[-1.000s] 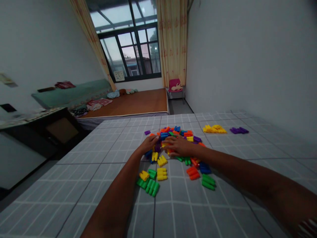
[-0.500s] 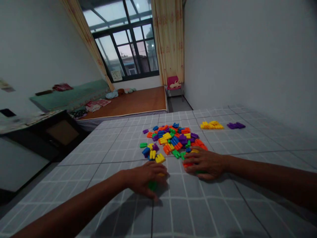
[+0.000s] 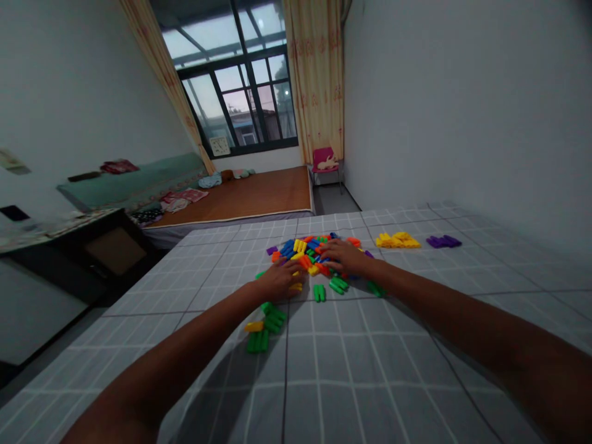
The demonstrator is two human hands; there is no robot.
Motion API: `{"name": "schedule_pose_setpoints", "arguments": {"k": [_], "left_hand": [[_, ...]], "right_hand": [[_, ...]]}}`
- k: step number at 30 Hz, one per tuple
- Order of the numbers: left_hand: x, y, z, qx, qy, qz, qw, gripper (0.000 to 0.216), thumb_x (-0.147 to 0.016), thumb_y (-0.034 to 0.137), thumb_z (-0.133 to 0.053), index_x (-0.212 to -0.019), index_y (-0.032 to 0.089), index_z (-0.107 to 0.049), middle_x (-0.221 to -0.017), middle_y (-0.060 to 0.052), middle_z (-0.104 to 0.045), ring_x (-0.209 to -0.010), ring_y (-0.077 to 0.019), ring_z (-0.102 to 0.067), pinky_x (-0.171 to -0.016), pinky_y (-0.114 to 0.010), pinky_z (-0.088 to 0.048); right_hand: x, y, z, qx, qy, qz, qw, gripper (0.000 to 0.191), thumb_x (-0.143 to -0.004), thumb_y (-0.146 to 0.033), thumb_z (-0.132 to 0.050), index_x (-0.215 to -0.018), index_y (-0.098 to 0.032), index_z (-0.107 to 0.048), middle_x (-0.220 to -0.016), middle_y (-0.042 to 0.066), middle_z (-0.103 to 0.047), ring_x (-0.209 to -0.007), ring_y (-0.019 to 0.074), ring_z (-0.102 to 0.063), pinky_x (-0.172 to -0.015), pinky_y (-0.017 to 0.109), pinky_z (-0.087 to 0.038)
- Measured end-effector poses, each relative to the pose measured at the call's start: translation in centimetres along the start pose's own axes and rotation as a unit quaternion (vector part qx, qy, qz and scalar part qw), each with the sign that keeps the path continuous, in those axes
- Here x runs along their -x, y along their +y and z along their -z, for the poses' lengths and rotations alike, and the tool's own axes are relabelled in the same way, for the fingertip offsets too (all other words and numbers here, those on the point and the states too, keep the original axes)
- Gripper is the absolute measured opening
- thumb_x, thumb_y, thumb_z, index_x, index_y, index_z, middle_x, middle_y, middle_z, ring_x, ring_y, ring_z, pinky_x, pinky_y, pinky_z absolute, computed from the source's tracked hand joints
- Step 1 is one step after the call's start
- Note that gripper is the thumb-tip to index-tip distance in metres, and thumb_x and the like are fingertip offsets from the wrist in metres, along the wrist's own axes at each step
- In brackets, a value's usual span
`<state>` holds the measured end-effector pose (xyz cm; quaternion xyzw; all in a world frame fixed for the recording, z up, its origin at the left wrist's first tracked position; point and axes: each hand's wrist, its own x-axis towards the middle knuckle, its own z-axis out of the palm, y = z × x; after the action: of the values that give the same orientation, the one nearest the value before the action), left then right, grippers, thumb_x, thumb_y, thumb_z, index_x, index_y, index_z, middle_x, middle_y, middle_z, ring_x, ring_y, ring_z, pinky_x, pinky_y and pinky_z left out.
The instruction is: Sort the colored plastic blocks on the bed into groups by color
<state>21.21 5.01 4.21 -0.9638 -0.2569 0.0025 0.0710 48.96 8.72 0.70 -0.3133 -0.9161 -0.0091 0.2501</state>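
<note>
A mixed pile of plastic building blocks in blue, orange, yellow, green and purple lies on the checked cloth. My left hand rests at the pile's near left edge, fingers stretched over yellow and orange pieces. Over the right part of the pile lies my right hand, fingers spread and touching blocks. Both hands look open; what is under the fingers is partly hidden. Green blocks with one yellow block sit below my left wrist. Loose green pieces lie in front of the pile.
A yellow block group and a purple block group lie at the far right of the cloth. A white wall borders the right side. Beyond stand a bed and a pink chair.
Both hands have moved forward onto the pile. My left hand has let go of green blocks, which now lie nearer me on the left. The pile's near edge has shifted away from me.
</note>
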Motion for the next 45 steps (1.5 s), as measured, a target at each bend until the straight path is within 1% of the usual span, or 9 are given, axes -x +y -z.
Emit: {"name": "schedule_pose_setpoints", "arguments": {"k": [6, 11, 15, 19, 27, 33, 38, 42, 45], "left_hand": [[-4.0, -0.3, 1.4, 0.052, -0.008, 0.132, 0.99, 0.03, -0.089, 0.043, -0.05, -0.098, 0.024, -0.072, -0.097, -0.007, -0.071, -0.09, -0.022, -0.064, -0.079, -0.031, -0.045], [-7.9, 1.4, 0.5, 0.082, 0.064, 0.123, 0.987, 0.035, -0.091, 0.039, -0.048, -0.121, 0.026, -0.062, -0.126, -0.007, -0.061, -0.116, -0.0241, -0.054, -0.093, -0.036, -0.045], [-8.7, 2.0, -1.5, 0.07, 0.049, 0.151, 0.985, 0.042, -0.089, 0.035, -0.053, -0.13, 0.029, -0.055, -0.141, -0.007, -0.048, -0.122, -0.026, -0.05, -0.094, -0.04, -0.046], [-7.4, 1.8, -1.9, 0.066, 0.055, 0.197, 0.977, 0.033, -0.089, 0.035, -0.053, -0.12, 0.031, -0.062, -0.133, -0.005, -0.055, -0.113, -0.0242, -0.056, -0.09, -0.037, -0.047], [-5.6, 0.9, -1.8, 0.082, 0.081, 0.28, 0.953, 0.031, -0.09, 0.03, -0.05, -0.118, 0.029, -0.064, -0.118, -0.005, -0.063, -0.11, -0.0222, -0.058, -0.088, -0.032, -0.047], [-6.0, 0.4, -2.5, 0.129, 0.144, 0.326, 0.925, 0.036, -0.096, 0.037, -0.039, -0.121, 0.025, -0.062, -0.112, -0.007, -0.068, -0.1, -0.0223, -0.064, -0.08, -0.032, -0.049], [-6.5, 0.5, -3.4, 0.14, 0.183, 0.3, 0.926, 0.03, -0.093, 0.033, -0.046, -0.113, 0.026, -0.067, -0.108, -0.007, -0.07, -0.101, -0.0238, -0.062, -0.085, -0.035, -0.048], [-7.1, 1.0, -3.3, 0.165, 0.263, 0.25, 0.917, 0.027, -0.09, 0.023, -0.05, -0.108, 0.021, -0.069, -0.114, -0.009, -0.066, -0.11, -0.0239, -0.056, -0.099, -0.04, -0.043], [-8.0, 1.8, -3.1, 0.257, 0.302, 0.237, 0.887, 0.027, -0.089, 0.023, -0.049, -0.108, 0.019, -0.068, -0.109, -0.01, -0.067, -0.105, -0.0236, -0.06, -0.096, -0.041, -0.046]], "right_hand": [[0.2, 3.1, 2.7, -0.004, -0.024, -0.192, 0.981, 0.037, -0.094, -0.041, -0.045, -0.116, -0.019, -0.066, -0.118, 0.011, -0.067, -0.111, 0.0251, -0.056, -0.096, 0.04, -0.04], [2.8, 2.8, 2.8, 0.082, -0.082, -0.359, 0.926, 0.044, -0.092, -0.05, -0.043, -0.115, -0.02, -0.066, -0.116, 0.016, -0.066, -0.103, 0.0291, -0.061, -0.089, 0.042, -0.043], [2.7, 2.0, 1.0, 0.041, -0.066, -0.306, 0.949, 0.031, -0.089, -0.032, -0.051, -0.114, -0.023, -0.067, -0.117, 0.012, -0.067, -0.105, 0.0259, -0.062, -0.092, 0.037, -0.043], [2.4, 2.2, -0.3, -0.076, -0.009, -0.234, 0.969, 0.033, -0.082, -0.019, -0.057, -0.113, -0.02, -0.067, -0.116, 0.009, -0.068, -0.106, 0.0232, -0.062, -0.093, 0.034, -0.046], [5.0, 3.6, -0.3, -0.199, 0.108, -0.32, 0.92, 0.029, -0.089, -0.029, -0.047, -0.107, -0.02, -0.068, -0.092, 0.005, -0.073, -0.08, 0.0185, -0.068, -0.072, 0.031, -0.055], [4.7, 3.7, 0.1, -0.093, 0.096, -0.3, 0.944, 0.028, -0.087, -0.03, -0.051, -0.108, -0.022, -0.067, -0.103, 0.005, -0.072, -0.094, 0.0204, -0.066, -0.084, 0.034, -0.051], [3.6, 3.4, -0.3, -0.018, 0.039, -0.337, 0.94, 0.032, -0.083, -0.038, -0.06, -0.111, -0.024, -0.066, -0.104, 0.006, -0.072, -0.092, 0.0233, -0.067, -0.079, 0.035, -0.051], [3.7, 3.2, 0.1, -0.066, 0.095, -0.321, 0.94, 0.028, -0.079, -0.02, -0.059, -0.106, -0.021, -0.065, -0.1, 0.005, -0.07, -0.088, 0.0198, -0.066, -0.078, 0.034, -0.053], [3.5, 1.6, 1.0, -0.078, 0.161, -0.243, 0.953, 0.033, -0.081, -0.017, -0.054, -0.113, -0.021, -0.061, -0.109, 0.008, -0.065, -0.092, 0.0203, -0.063, -0.081, 0.037, -0.054]]}}
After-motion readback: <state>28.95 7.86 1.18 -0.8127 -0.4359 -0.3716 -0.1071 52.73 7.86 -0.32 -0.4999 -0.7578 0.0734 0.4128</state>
